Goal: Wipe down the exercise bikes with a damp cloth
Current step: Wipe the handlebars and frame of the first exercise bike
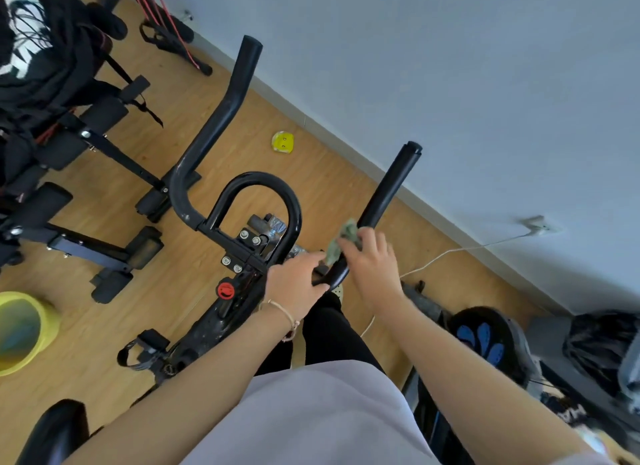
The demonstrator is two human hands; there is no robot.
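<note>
Where the right-hand bar of the handlebar [377, 201] curves down toward the stem, the greenish cloth [341, 241] is pressed against the black tube. It lies under the fingers of the right hand [372, 267] — a crumpled part sticks out above the fingertips and another part shows at their left side, so the cloth sits between the fingers and the bar. These fingers are curled over the cloth and hold it on the tube; the thumb is hidden, so I cannot tell how it closes below.

Just beside, the left hand [298, 284] grips the lower bend of the same bar, fingers wrapped around it, and its fingertips come close to the lower edge of the cloth. I cannot tell whether they touch it. A thin string bracelet [284, 314] is on the left wrist.

At the middle of the exercise bike [221, 312] stands a black loop handle [258, 201], and the left bar [221, 114] rises up and away from it. A red knob [225, 290] sits on the frame below the bolts of the clamp.

On the wooden floor [325, 180] lies a small yellow object [283, 141] near the wall, well apart from the bike. A yellow bucket [24, 329] stands at the left edge — beyond it, other black gym equipment [69, 125]. A white cable [450, 253] runs along the floor to the wall at the right.
</note>
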